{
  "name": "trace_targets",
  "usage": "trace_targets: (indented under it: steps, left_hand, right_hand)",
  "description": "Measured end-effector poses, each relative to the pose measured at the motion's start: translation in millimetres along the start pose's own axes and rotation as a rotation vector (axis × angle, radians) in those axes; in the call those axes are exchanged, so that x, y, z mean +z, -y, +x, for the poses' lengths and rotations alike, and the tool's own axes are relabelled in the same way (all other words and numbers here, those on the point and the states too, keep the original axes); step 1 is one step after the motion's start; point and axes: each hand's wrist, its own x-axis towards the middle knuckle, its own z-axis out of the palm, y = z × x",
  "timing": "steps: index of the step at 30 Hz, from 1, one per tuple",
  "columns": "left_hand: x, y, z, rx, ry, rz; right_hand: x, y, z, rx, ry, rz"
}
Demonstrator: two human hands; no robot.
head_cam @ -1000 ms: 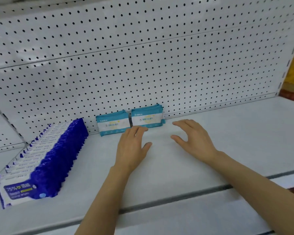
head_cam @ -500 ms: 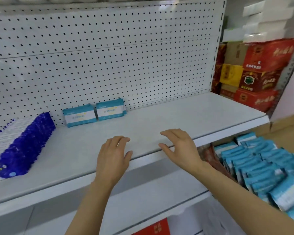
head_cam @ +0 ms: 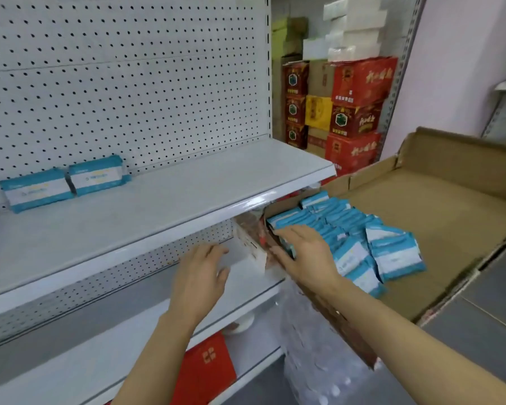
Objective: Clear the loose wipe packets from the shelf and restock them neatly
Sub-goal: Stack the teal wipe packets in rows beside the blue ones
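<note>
Two small stacks of teal and white wipe packets (head_cam: 67,184) stand side by side against the pegboard on the white shelf (head_cam: 187,200). To the right, an open cardboard box (head_cam: 438,217) holds several more loose teal packets (head_cam: 360,244). My right hand (head_cam: 307,252) rests with spread fingers on the packets at the box's left end; I cannot tell whether it grips any. My left hand (head_cam: 200,276) hovers open and empty below the shelf's front edge, left of the box.
Red and yellow cartons (head_cam: 345,112) with white boxes on top are stacked behind the shelf's right end. A lower shelf (head_cam: 129,340) carries a red carton (head_cam: 205,366). A clear plastic-wrapped bundle (head_cam: 313,346) sits under the box. Grey floor lies at the right.
The view has swung right and down, from the shelf to the box. Both hands left the shelf top; the right hand has reached onto the packets in the box.
</note>
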Motion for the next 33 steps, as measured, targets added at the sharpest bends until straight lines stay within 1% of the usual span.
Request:
trace_targets:
  steps: [5, 9, 11, 13, 15, 16, 20, 22, 24, 26, 30, 32, 33]
  left_hand:
    - [29.0, -88.5, 23.8, 0.042, 0.105, -0.148]
    - [67.0, -161.9, 46.8, 0.052, 0.281, -0.171]
    - [87.2, -192.1, 53.5, 0.023, 0.384, -0.108]
    - [106.2, -216.9, 54.7, -0.039, 0.507, 0.009]
    - [122.1, -231.6, 51.0, -0.111, 0.572, 0.097]
    - [129.9, -238.4, 48.7, -0.148, 0.579, 0.124]
    - [140.1, -248.6, 43.6, -0.268, 0.543, 0.119]
    - [138.0, -250.2, 43.9, -0.311, 0.549, 0.080]
    - [133.9, -247.3, 43.7, -0.393, 0.536, -0.003]
    - [129.9, -240.8, 43.1, -0.489, 0.465, -0.133]
    - [125.1, -228.2, 39.3, -0.639, 0.247, -0.504]
    - [122.8, -223.9, 36.8, -0.736, 0.152, -0.713]
    - [121.1, -221.4, 36.0, -0.779, 0.113, -0.822]
  right_hand:
    - [-42.7, -77.3, -21.3, 0.076, 0.096, -0.084]
    - [-79.9, -144.6, -39.2, 0.137, 0.159, -0.137]
    - [-96.3, -177.4, -48.6, 0.185, 0.194, -0.146]
    - [-111.7, -207.1, -58.1, 0.238, 0.230, -0.171]
    - [-122.0, -230.9, -65.3, 0.287, 0.274, -0.199]
    - [-126.9, -243.2, -68.5, 0.307, 0.303, -0.205]
    - [-132.8, -277.4, -71.0, 0.327, 0.452, -0.239]
    - [-131.7, -288.3, -66.4, 0.352, 0.574, -0.250]
    - [-126.1, -295.8, -62.1, 0.349, 0.719, -0.288]
    - [-118.5, -301.1, -60.7, 0.293, 0.800, -0.365]
    - [-106.8, -305.7, -63.3, 0.252, 0.767, -0.462]
    - [-103.0, -308.3, -65.6, 0.296, 0.764, -0.434]
    - [-102.0, -309.5, -66.6, 0.331, 0.771, -0.381]
